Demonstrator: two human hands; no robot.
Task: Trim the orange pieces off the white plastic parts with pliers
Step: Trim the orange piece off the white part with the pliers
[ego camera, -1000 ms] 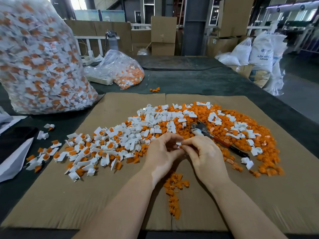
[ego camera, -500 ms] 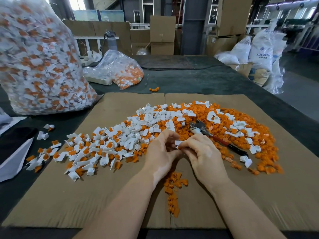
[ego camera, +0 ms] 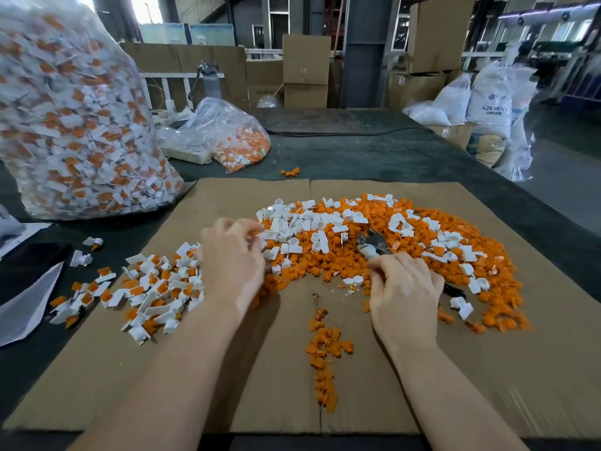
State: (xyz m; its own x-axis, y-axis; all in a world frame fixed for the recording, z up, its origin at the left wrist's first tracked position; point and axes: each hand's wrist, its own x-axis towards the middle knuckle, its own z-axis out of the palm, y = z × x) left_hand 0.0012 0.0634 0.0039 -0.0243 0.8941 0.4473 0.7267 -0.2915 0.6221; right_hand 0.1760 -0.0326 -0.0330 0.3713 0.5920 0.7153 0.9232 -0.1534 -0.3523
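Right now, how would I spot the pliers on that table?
Start at the brown cardboard sheet and find its orange-and-white heap. The pliers lie there beside the right hand, the only grey metal among plastic.

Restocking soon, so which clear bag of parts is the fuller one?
The tall clear bag at far left, packed with white-and-orange parts; the small bag behind the cardboard lies slumped, mostly empty.
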